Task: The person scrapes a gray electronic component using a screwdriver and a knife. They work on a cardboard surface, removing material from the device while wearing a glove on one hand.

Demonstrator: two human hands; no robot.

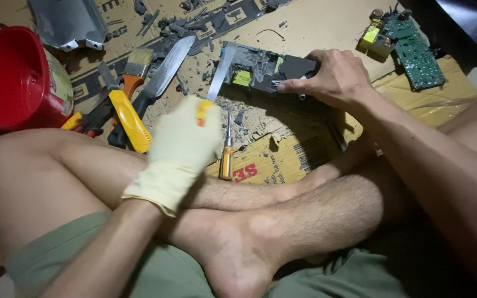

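We sit cross-legged on flattened brown cardboard point(316, 27) spread over the floor, and take the dark grey broken plastic device casing point(263, 69) as our landmark. Our bare right hand point(332, 77) lies on the casing's right end, fingers pressed flat on it and not wrapped around anything. Our left hand point(180, 152), in a pale yellow rubber glove, sits just below and left of the casing, its grip closed on the orange handle of a flat steel-bladed scraper point(219, 74); the blade tip touches the casing's left end. Grey plastic crumbs point(244, 116) lie below the casing, beside a small orange-handled screwdriver point(227, 152). Left of the casing lie a long steel knife point(161, 74) and a paintbrush with an orange handle point(134, 66). Far left sits a round red plastic bucket point(12, 77); we cannot tell its contents. Right of the casing lies 1 green circuit board point(415, 49).
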